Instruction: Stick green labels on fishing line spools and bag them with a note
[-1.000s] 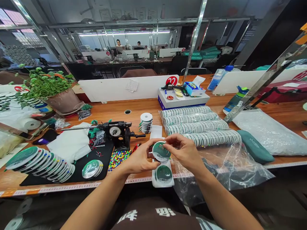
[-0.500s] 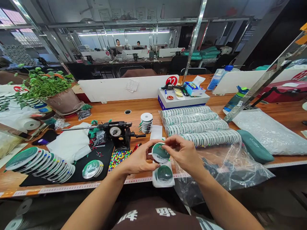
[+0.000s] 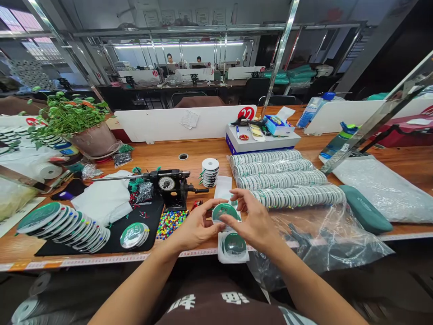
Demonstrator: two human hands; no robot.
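Between my hands is a flat round spool (image 3: 223,210) with a green and white label on its face, tilted toward me. My left hand (image 3: 198,229) grips its left edge, thumb below and fingers behind. My right hand (image 3: 253,222) has its thumb pressed on the label, its fingers curved round the far right edge. Under the spool, at the table's front edge, lies a stack of round green labels (image 3: 233,249) on white backing. A strip of white backing paper (image 3: 223,186) lies behind the hands.
A black hand-cranked winder (image 3: 171,187) stands left, behind colourful beads (image 3: 172,223). Labelled spools (image 3: 72,230) lean in a row on a black mat, beside a smaller pile (image 3: 132,235). White spools (image 3: 209,172) are stacked behind; bagged spool rolls (image 3: 297,195) lie right.
My right hand has shifted from pinching the label's upper right to laying its thumb across the label's lower right, fingers raised over the far edge. The camera view has turned slightly left.
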